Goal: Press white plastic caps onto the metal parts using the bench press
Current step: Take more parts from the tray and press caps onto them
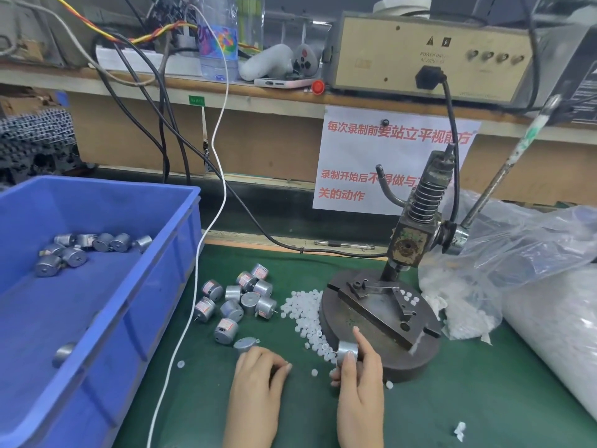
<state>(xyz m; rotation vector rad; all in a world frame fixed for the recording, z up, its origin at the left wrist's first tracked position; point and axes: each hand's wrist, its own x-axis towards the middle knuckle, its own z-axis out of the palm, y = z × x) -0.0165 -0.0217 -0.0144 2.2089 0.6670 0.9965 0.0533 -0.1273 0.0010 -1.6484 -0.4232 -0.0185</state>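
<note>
Blue plastic bin (168, 286): desk (452, 399) left | left hand (258, 373): fingers curled, contents indiscernible | small white plastic caps (303, 315): heaped beside press | right hand (358, 379): fingers pinch silver cylindrical metal part (348, 349) | dark iron bench press (381, 318): part at base edge

A white paper sign (387, 163) hanging from the front edge of the shelf (258, 92) carries two notices in red Chinese characters. The top line reads "每次录制前要站立平视前方". Below it runs "录制开始后不得做与…关的动作", with a few characters hidden behind the bench press (416, 221). On the shelf, a beige metal box (403, 50) shows two warning triangles (429, 41), "POWER INPUT" and a partly legible "AC220V". A small green label (196, 100) on the shelf edge is too blurred to read.
</note>
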